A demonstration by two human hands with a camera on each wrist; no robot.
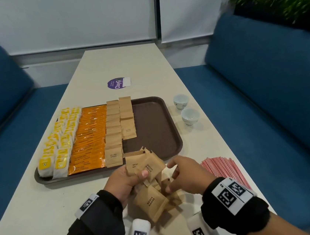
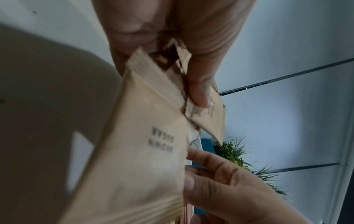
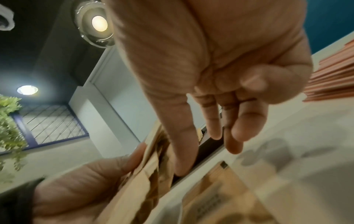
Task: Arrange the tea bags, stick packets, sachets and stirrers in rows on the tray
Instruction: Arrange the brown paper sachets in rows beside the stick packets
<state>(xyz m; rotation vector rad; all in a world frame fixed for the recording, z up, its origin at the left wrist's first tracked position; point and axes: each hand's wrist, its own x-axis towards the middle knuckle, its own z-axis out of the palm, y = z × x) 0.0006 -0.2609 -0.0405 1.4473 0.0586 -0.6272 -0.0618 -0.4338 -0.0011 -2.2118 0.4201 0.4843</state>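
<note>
Already most of the tray (image 1: pixel 171 134) was filled, ahead of both hands. Beyond the left hand (image 1: pixel 125 180) lay two rows of yellow tea bags (image 1: pixel 57 147), then a band of orange stick packets (image 1: pixel 91 138), then one full row of brown sugar sachets (image 1: pixel 113 133) and a second row (image 1: pixel 127 118) that reached only partway toward the hands. The left hand gripped a fanned bunch of sachets (image 1: pixel 146 164) at the tray's near edge, thumb pressed on top. The right hand (image 1: pixel 185 173) held nothing, its fingers loosely spread and reaching toward the bunch. More loose sachets (image 1: pixel 152 202) lay on the counter (image 1: pixel 35 208) between the wrists. Outside the right hand, the pink stirrers (image 1: pixel 225 169) sat untouched on the counter. By my judgement, finishing the sachet row and laying the stirrers remained.
</note>
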